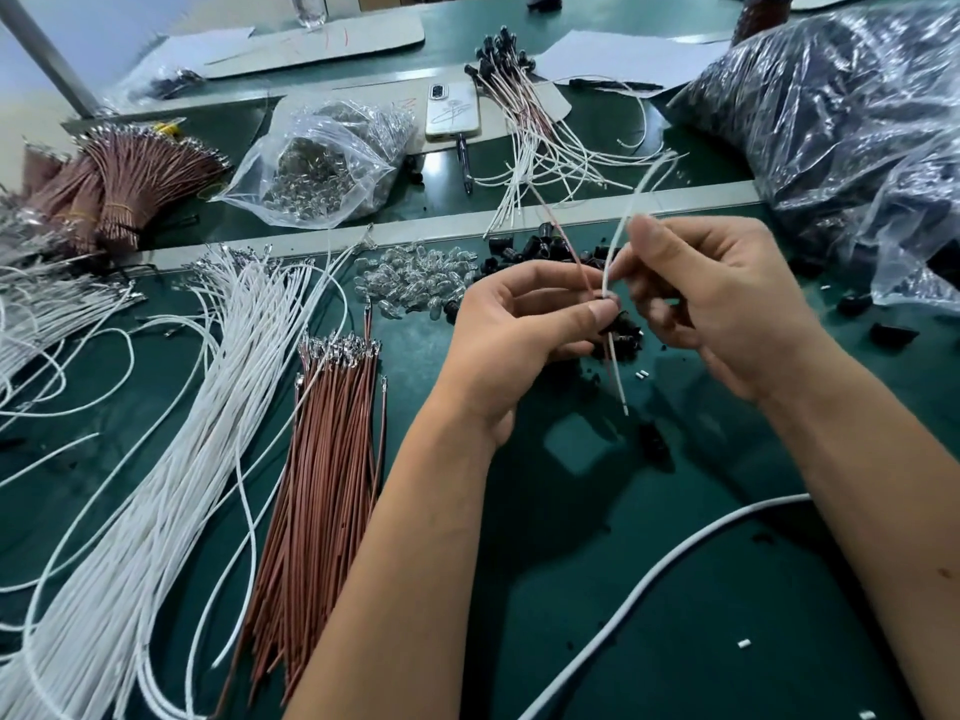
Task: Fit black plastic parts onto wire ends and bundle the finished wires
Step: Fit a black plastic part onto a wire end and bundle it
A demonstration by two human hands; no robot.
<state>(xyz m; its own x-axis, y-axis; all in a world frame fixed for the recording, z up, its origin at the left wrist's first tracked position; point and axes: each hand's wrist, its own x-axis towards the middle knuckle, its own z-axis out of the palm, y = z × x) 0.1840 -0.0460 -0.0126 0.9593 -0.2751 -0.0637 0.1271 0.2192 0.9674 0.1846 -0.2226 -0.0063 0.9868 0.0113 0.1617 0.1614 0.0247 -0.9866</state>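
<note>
Both forearms reach in over the green counter [597, 589], and the left hand [519, 324] pinches a black plastic part [621, 324] at its fingertips while the right hand [727, 304] has its fingers curled round a white wire [615, 252] and a brown wire [571, 252], apparently feeding them into that part, so this piece looks mid-fitting. Left of the fingers lie loose white wires [171, 433] and brown wires [322, 449] still bare-ended, with black parts [535, 249] just beyond; farther off, a loose heap of finished wires [519, 106] awaits bundling, so much remains.
</note>
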